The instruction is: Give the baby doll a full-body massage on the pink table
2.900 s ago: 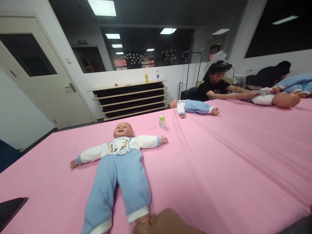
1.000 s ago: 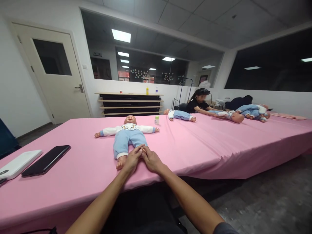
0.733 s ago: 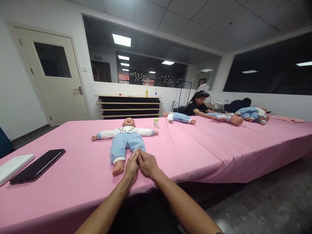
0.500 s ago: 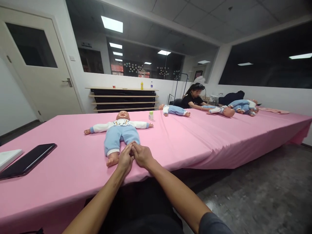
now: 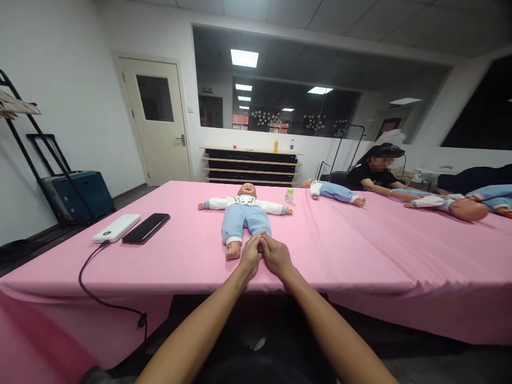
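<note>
A baby doll (image 5: pixel 245 214) in a white top and light blue trousers lies on its back on the pink-covered table, arms spread, feet towards me. My left hand (image 5: pixel 252 254) and my right hand (image 5: pixel 275 253) are both closed at the end of the doll's leg on the right. They meet around its foot, which they hide. The doll's other foot (image 5: pixel 233 250) is bare and shows beside my left hand. Beyond the doll's outstretched hand stands a small bottle (image 5: pixel 289 195) with a green cap.
On the left of the pink tablecloth (image 5: pixel 192 269) lie a white power bank (image 5: pixel 117 228) with a black cable and a dark phone (image 5: pixel 146 229). More dolls (image 5: pixel 335 192) lie to the right, where a person (image 5: pixel 378 170) in black reaches over one. A suitcase (image 5: pixel 79 196) stands on the floor.
My view has turned to the left, bringing the power bank, its cable and the suitcase into sight. Both hands stay closed around the same foot of the doll.
</note>
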`<state>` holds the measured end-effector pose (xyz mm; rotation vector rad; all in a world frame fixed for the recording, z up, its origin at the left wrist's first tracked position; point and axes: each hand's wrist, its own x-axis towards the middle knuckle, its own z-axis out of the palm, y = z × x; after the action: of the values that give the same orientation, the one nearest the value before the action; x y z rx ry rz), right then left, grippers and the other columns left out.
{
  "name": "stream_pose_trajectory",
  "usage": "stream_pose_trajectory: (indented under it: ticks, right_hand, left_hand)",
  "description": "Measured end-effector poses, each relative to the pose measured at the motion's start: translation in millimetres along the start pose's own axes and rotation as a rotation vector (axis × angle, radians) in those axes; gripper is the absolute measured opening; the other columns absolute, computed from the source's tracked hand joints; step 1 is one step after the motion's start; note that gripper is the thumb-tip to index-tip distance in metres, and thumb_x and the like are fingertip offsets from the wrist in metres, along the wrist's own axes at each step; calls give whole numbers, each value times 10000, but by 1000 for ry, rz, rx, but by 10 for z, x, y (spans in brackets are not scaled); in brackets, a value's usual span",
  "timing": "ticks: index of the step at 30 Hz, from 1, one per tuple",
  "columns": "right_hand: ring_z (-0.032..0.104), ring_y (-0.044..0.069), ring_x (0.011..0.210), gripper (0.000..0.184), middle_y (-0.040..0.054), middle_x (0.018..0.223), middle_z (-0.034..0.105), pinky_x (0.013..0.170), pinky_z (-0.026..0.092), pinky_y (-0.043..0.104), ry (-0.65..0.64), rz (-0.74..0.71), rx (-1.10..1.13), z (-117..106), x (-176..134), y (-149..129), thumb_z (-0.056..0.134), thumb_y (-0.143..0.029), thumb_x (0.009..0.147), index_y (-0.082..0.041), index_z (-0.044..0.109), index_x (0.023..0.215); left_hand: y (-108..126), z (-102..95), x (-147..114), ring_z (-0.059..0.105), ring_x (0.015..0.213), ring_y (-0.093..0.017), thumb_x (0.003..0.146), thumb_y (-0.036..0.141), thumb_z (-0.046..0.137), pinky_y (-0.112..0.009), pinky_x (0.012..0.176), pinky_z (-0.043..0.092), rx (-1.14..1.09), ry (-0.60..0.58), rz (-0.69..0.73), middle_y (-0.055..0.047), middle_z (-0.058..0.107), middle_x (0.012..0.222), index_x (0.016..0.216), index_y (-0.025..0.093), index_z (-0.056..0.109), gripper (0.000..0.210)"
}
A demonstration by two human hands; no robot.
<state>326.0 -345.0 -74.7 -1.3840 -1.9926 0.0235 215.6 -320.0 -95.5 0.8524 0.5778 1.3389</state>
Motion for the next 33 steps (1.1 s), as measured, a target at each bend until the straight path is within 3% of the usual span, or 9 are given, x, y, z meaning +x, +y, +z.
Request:
stream_pose_trajectory:
  ticks: [5, 12, 19, 23, 28, 33]
  right_hand:
    - [649, 164, 779, 372, 44, 924, 710, 676, 376, 238, 3, 0, -32, 3, -16, -1, 276, -375, 1042, -205, 605, 1080]
    - [655, 178, 786, 277, 40, 908, 709, 689, 374, 242, 19, -17, -42, 19, -16, 3, 407, -388, 1003, -206, 603, 1071]
    - [651, 170, 742, 406, 46, 899, 706, 663, 381, 247, 10, -14, -18, 36, -14, 57, 230, -364, 1047, -194, 596, 1094]
    - [663, 179, 785, 335, 57, 988, 709, 678, 390, 249, 16, -57, -42, 62, -23, 70, 301, -354, 1030, -199, 567, 1161]
    - [655, 181, 729, 237, 26, 865, 708, 644, 363, 250, 39, 1, -75, 88, 9, 59, 429, -382, 989, -216, 595, 1017]
    - [645, 177, 735, 172, 22, 884, 700, 653, 382, 246, 37, -14, -44, 86, -3, 51, 489, -342, 954, -221, 576, 1037]
  left_hand:
    - [-36, -22, 35, 576, 1171, -233, 810, 345, 608, -298, 842, 526, -19, 2, -20, -132, 598, 1327, 1214, 163, 644, 445]
    - [-12, 9, 36, 596, 1128, -202, 799, 315, 635, -288, 955, 476, -21, 10, 22, -136, 637, 1257, 1120, 132, 682, 373]
    - [16, 20, -29, 631, 1025, -218, 786, 390, 663, -282, 760, 527, 14, 23, -9, -125, 669, 1170, 1150, 161, 682, 431]
    - [-2, 19, -4, 629, 1047, -214, 780, 352, 671, -297, 864, 512, -1, 14, 39, -123, 692, 1121, 1102, 144, 705, 384]
    - [-27, 20, 40, 615, 1093, -220, 777, 326, 682, -325, 995, 451, -20, 5, 85, -120, 703, 1098, 1053, 137, 721, 336]
    - [-61, -20, 66, 634, 1040, -213, 780, 311, 686, -358, 1014, 436, -15, -1, 94, -123, 705, 1082, 1071, 123, 715, 347]
